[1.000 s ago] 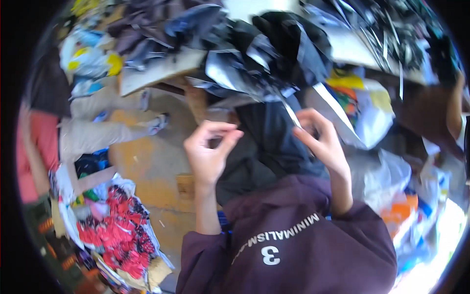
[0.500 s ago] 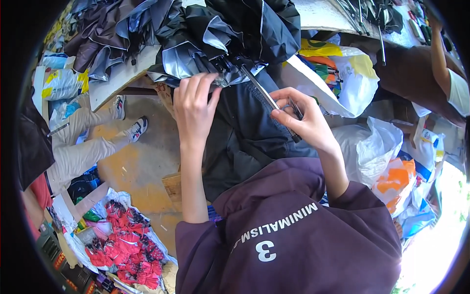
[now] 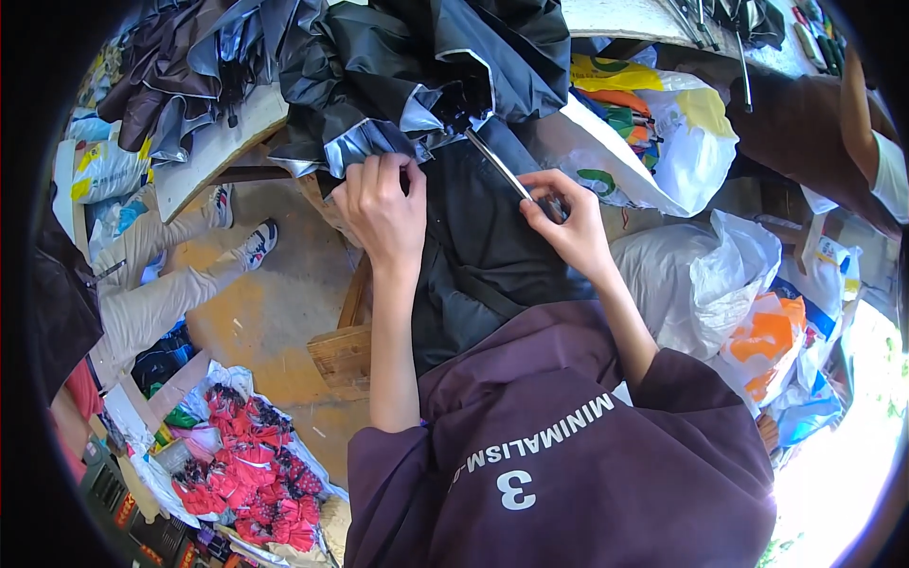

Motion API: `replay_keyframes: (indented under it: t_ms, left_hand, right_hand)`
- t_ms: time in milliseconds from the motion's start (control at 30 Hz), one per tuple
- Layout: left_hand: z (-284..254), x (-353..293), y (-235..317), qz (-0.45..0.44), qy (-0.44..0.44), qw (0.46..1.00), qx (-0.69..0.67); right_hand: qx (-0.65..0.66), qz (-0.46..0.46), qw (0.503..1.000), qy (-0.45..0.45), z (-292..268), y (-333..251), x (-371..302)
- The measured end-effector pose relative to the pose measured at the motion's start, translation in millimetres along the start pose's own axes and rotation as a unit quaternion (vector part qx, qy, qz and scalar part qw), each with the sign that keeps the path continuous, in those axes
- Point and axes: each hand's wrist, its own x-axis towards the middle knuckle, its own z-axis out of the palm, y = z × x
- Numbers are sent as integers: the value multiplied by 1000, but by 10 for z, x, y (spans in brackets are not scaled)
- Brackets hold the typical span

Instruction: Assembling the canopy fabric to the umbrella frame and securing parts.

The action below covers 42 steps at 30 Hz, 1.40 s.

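A black umbrella (image 3: 379, 66) with a silver lining lies bunched at the table edge and over my lap, its metal shaft (image 3: 498, 165) pointing toward me. My right hand (image 3: 575, 225) is closed round the lower end of that shaft. A small dark object, too hidden to name, also shows between its fingers. My left hand (image 3: 386, 206) is bent closed at the near edge of the canopy, beside the silver lining. Its fingertips are turned away, and they seem to pinch the cloth. Dark ribs gather where the shaft enters the canopy.
More dark folded umbrellas (image 3: 161, 66) lie on the white table (image 3: 222, 147) at left. A plastic bag (image 3: 696, 142) of colourful items hangs at right, above a pale sack (image 3: 682, 284). Red frilled bundles (image 3: 251, 464) fill a lower-left container. Other people sit at both sides.
My right hand has slid slightly left along with the shaft, whose lower end is now hidden. My left hand has moved a little right and down, its fingers curling more. The canopy has shifted.
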Motion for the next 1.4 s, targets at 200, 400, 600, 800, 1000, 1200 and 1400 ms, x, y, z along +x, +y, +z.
replay_keyframes:
  t_ms: [200,400,600,800,1000,1200,1400]
  left_hand:
    - [-108,-101,-60,-84,-19,984,-156]
    - [-157,-156,-164,-248,-36,845,-473]
    - [-170,-192,-240,-280,-55,789,-545]
    - [-222,-147,-187,-307,-66,774,-550]
    - [-245,-145,-166,-313,-66,762,-564]
    - [-263,-133,-177,-312,-69,757,-570]
    - [-450,-133,-201,-325,-41,686,-650]
  right_hand:
    - [-35,38,998,26,38,82,-14]
    - [-244,-48,965,85,161,-15,-49]
    - [-158,-120,980,15,328,-388,56]
    - [-167,-157,973,-21,618,-500,342]
    - [-241,-195,950,-22,718,-543,446]
    - [-211,-193,957,-41,707,-492,484]
    - [53,-122,989,-60,694,-290,534]
